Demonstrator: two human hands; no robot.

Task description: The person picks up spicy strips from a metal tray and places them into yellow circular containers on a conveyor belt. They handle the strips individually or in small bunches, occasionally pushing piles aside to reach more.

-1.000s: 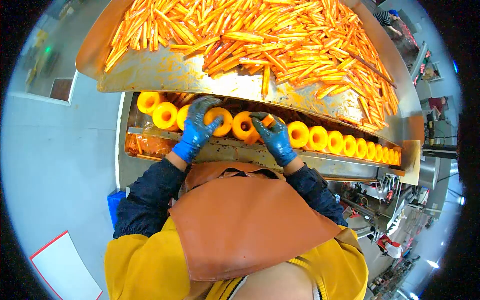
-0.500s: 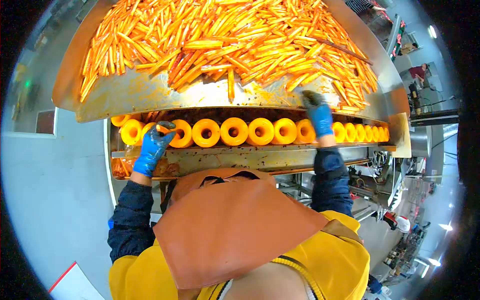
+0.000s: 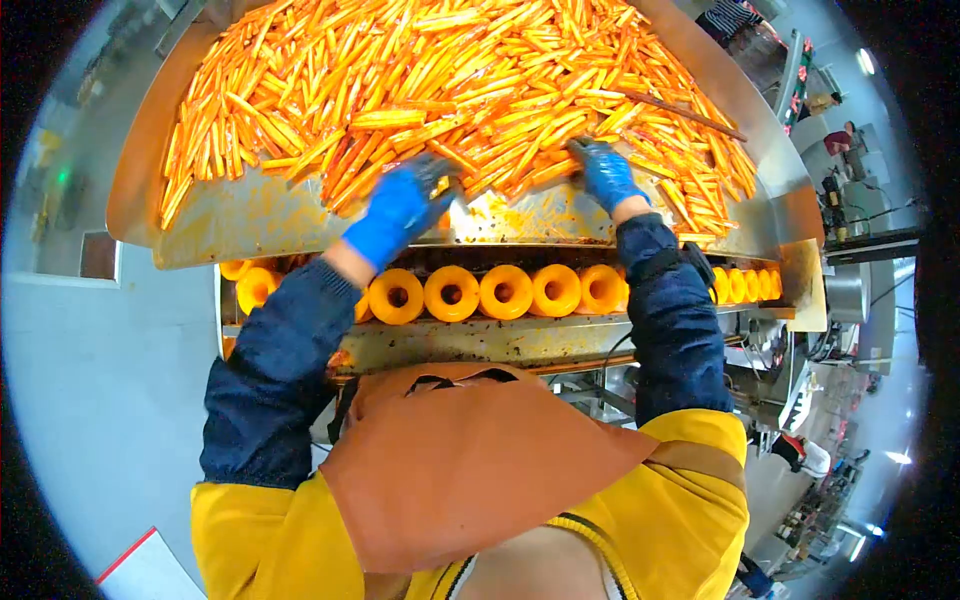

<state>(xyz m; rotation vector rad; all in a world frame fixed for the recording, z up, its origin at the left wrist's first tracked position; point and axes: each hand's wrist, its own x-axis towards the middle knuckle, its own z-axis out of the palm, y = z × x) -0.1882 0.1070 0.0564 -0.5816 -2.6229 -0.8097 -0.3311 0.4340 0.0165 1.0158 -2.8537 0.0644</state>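
Note:
Orange food sticks (image 3: 500,85), glossy and cut long, lie heaped on a metal tray (image 3: 290,215). My left hand (image 3: 395,210), in a blue glove with dark, soiled fingertips, is over the tray's near part; its curled fingers close on a small orange stick, mostly hidden and slightly blurred. My right hand (image 3: 605,178), gloved the same way, touches the near edge of the heap with thumb and fingers apart. Below the tray runs a row of round orange cups (image 3: 452,293) with hollow centres. My left forearm hides some of them at the left, my right forearm others.
A long dark rod (image 3: 685,115) lies across the sticks at the right. Raised metal walls (image 3: 150,140) bound the tray. A metal ledge (image 3: 480,343) runs in front of the cups. Machinery (image 3: 790,380) and other people stand off to the right.
My left hand has left the cups at the left and moved up and right to the tray. My right hand has moved up and slightly left to the heap.

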